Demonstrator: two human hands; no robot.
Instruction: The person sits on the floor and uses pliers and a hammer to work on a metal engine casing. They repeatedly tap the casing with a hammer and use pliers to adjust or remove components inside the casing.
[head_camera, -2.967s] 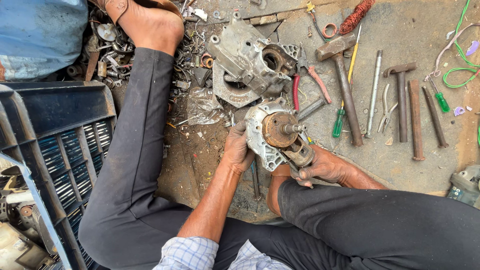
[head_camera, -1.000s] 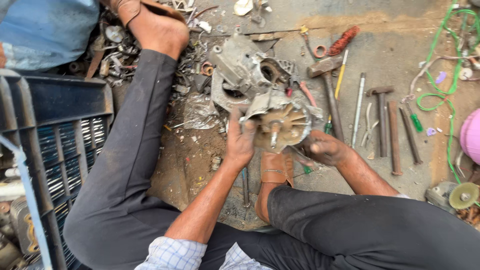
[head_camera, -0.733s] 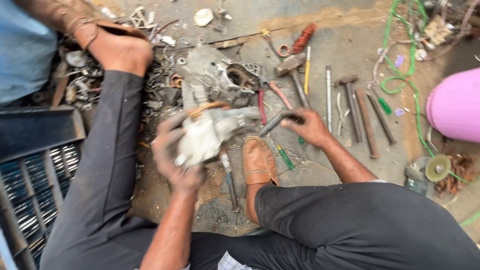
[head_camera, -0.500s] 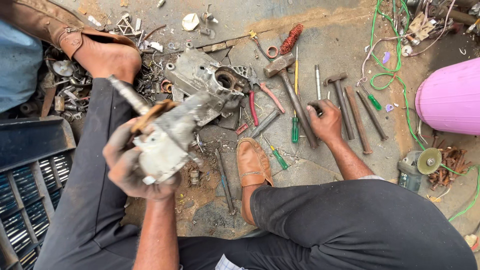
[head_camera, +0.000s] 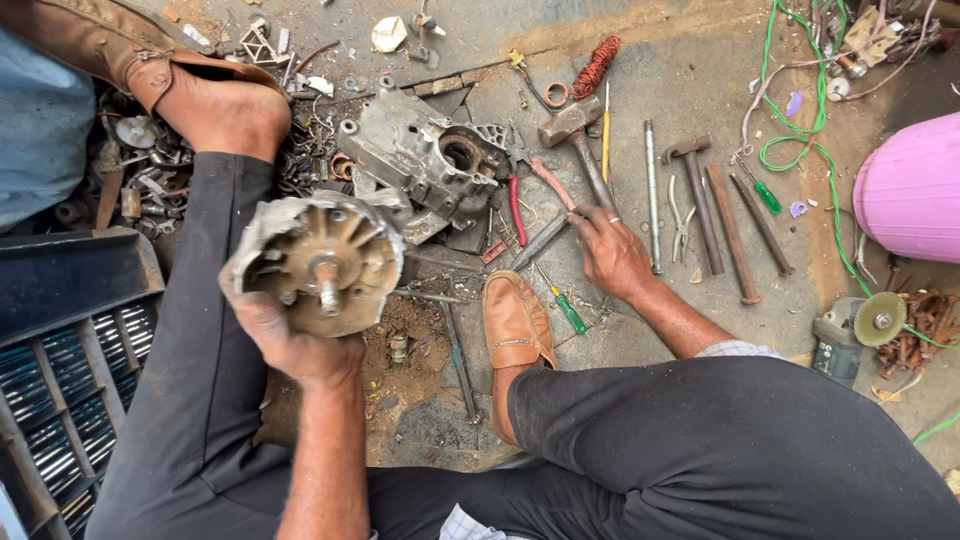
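My left hand (head_camera: 292, 342) holds up a round grey metal motor part (head_camera: 320, 262) with a finned rotor and a short shaft pointing at me. It is raised above my left leg. My right hand (head_camera: 610, 252) rests on the ground among the tools, fingers on a grey metal rod (head_camera: 541, 241) beside a hammer (head_camera: 580, 140). A larger grey cast housing (head_camera: 425, 160) lies on the ground behind the raised part. Red-handled pliers (head_camera: 517, 205) lie next to it.
A row of tools lies right of my hand: a second hammer (head_camera: 695, 195), rusty chisels (head_camera: 733, 235), green screwdrivers (head_camera: 566, 310). A pink round container (head_camera: 910, 185) and a small grinder (head_camera: 862, 325) sit far right. A dark plastic crate (head_camera: 70, 360) stands left, scrap metal (head_camera: 135, 170) behind it.
My left hand lifted the motor part off the ground and swung it left and up toward me. My right hand let go of it and reached right to the tools.
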